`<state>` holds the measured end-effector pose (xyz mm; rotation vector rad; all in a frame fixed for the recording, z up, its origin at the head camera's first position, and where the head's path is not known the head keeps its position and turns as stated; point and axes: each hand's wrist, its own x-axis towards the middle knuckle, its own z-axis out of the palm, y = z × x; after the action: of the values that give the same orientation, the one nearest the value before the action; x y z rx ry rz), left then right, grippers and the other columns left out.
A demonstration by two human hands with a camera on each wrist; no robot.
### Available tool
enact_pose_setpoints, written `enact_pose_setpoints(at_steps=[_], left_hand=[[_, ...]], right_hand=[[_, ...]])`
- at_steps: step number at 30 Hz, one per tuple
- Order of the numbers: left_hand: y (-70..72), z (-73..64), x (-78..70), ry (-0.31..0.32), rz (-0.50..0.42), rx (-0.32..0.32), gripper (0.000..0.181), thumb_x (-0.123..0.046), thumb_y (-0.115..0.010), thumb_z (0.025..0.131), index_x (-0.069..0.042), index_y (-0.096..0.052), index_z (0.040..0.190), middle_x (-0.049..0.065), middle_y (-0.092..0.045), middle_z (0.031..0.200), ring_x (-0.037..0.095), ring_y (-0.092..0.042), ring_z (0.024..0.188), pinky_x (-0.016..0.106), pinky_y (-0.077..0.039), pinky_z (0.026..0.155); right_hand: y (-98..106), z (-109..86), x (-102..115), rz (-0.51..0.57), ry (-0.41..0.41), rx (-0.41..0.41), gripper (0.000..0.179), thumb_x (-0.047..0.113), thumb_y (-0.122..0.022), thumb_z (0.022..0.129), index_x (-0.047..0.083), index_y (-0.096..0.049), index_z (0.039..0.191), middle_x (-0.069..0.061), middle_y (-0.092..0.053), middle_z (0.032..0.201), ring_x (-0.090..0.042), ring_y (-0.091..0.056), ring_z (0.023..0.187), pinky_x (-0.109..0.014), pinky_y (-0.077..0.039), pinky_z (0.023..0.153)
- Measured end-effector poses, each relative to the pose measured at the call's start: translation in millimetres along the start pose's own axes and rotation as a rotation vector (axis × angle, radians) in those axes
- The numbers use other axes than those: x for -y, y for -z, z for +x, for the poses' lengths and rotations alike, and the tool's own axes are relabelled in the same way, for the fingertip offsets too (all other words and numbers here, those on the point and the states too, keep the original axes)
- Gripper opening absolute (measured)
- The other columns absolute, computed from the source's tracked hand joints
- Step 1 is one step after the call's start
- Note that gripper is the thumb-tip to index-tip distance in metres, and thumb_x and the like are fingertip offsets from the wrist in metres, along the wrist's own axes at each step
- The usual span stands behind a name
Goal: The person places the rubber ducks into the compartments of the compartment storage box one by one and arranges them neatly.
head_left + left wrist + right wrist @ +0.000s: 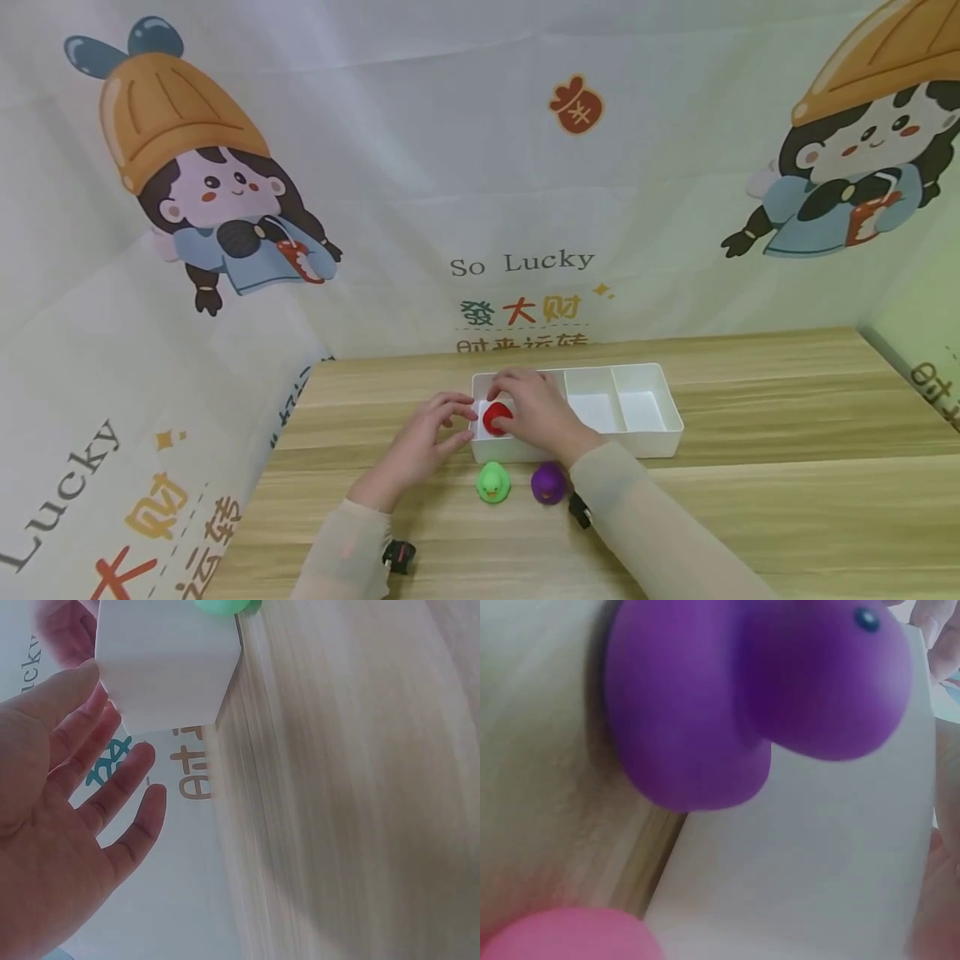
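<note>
In the head view, a white divided box lies across the table. My right hand reaches into its leftmost compartment, thumb and fingers around a small red toy. That toy's shape is mostly hidden by the hand. My left hand is at the box's left end, fingers spread and slightly bent. In the left wrist view its thumb tip meets the box's edge. A green rubber duck and a purple rubber duck stand in front of the box, the purple one by the right wrist.
A pink rounded object shows at the bottom of the right wrist view, near the box. Behind the wooden table hangs a printed cloth with cartoon figures. Black wrist devices sit beside the sleeves.
</note>
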<state>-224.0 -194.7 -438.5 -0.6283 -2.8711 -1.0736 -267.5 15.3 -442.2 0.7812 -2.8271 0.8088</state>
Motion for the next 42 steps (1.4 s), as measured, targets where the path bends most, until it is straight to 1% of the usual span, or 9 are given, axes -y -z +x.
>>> enact_pose_setpoints(at_steps=[3,8,11,15,19,23,29,36,42], left_hand=[[-0.7,-0.6,0.2,0.014,0.004,-0.011,0.021,-0.01,-0.072,0.097,-0.008,-0.071,0.117,0.006,-0.059,0.144,0.031,-0.061,0.112,0.051,-0.053,0.098],[-0.2,-0.2,0.9,0.014,0.015,-0.003,0.022,-0.012,-0.073,0.096,-0.012,-0.071,0.118,0.004,-0.059,0.145,0.03,-0.061,0.113,0.049,-0.053,0.099],[0.6,-0.2,1.1,0.006,0.018,0.004,0.022,-0.012,-0.073,0.097,-0.011,-0.071,0.118,0.006,-0.059,0.145,0.03,-0.062,0.112,0.048,-0.053,0.099],[-0.1,-0.5,1.7,-0.005,0.023,0.001,0.021,-0.012,-0.073,0.096,-0.01,-0.071,0.118,0.007,-0.059,0.144,0.03,-0.062,0.111,0.05,-0.054,0.098],[-1.0,0.5,1.7,0.003,0.013,0.001,0.021,-0.012,-0.073,0.096,-0.011,-0.071,0.117,0.006,-0.059,0.144,0.034,-0.062,0.113,0.051,-0.053,0.099],[-1.2,1.0,0.2,0.025,0.005,0.001,0.022,-0.012,-0.074,0.096,-0.012,-0.071,0.117,0.005,-0.059,0.144,0.033,-0.06,0.117,0.051,-0.053,0.102],[-1.4,0.3,-0.3,0.034,0.011,-0.015,0.021,-0.011,-0.075,0.095,-0.011,-0.071,0.116,0.005,-0.06,0.143,0.029,-0.058,0.122,0.048,-0.052,0.105],[-1.6,-0.7,-0.5,0.054,-0.005,-0.013,0.021,-0.011,-0.075,0.095,-0.012,-0.071,0.116,0.005,-0.059,0.143,0.032,-0.058,0.123,0.049,-0.052,0.106],[-2.8,0.2,-0.4,0.028,0.004,-0.019,0.021,-0.011,-0.074,0.095,-0.011,-0.071,0.116,0.006,-0.06,0.143,0.034,-0.058,0.123,0.05,-0.052,0.106]], right_hand=[[2,-4.4,1,0.016,0.005,-0.03,0.031,0.021,-0.084,0.088,0.019,-0.072,0.116,-0.005,-0.062,0.143,-0.03,-0.05,0.14,-0.058,-0.034,0.118],[4,-8.3,2,0.025,0.003,-0.063,0.043,0.021,-0.083,0.088,0.02,-0.067,0.128,-0.003,-0.064,0.141,-0.028,-0.051,0.139,-0.057,-0.036,0.117],[6,-10.0,3,0.01,-0.005,-0.062,0.045,0.023,-0.083,0.089,0.02,-0.066,0.13,-0.002,-0.064,0.141,-0.028,-0.051,0.139,-0.057,-0.036,0.117],[10,-15.4,3,-0.007,-0.025,-0.066,0.046,0.027,-0.084,0.087,0.023,-0.066,0.129,0.0,-0.065,0.14,-0.027,-0.052,0.138,-0.056,-0.036,0.117],[14,-22.4,3,0.0,-0.038,-0.077,0.048,0.029,-0.086,0.085,0.024,-0.067,0.129,0.002,-0.067,0.137,-0.029,-0.055,0.135,-0.056,-0.036,0.117],[17,-29.6,3,0.036,-0.032,-0.093,0.047,0.027,-0.086,0.085,0.022,-0.067,0.128,0.001,-0.068,0.137,-0.03,-0.055,0.134,-0.056,-0.037,0.115],[18,-39.9,0,0.06,-0.028,-0.115,0.044,0.026,-0.085,0.086,0.02,-0.068,0.126,-0.002,-0.068,0.136,-0.028,-0.055,0.134,-0.055,-0.04,0.112],[20,-52.8,-6,0.096,-0.036,-0.145,0.04,0.022,-0.084,0.087,0.017,-0.068,0.123,-0.003,-0.068,0.132,-0.03,-0.057,0.13,-0.061,-0.036,0.113],[22,-62.4,-10,0.118,-0.07,-0.159,0.036,0.021,-0.083,0.087,0.017,-0.069,0.12,-0.003,-0.069,0.127,-0.031,-0.058,0.126,-0.06,-0.035,0.112]])
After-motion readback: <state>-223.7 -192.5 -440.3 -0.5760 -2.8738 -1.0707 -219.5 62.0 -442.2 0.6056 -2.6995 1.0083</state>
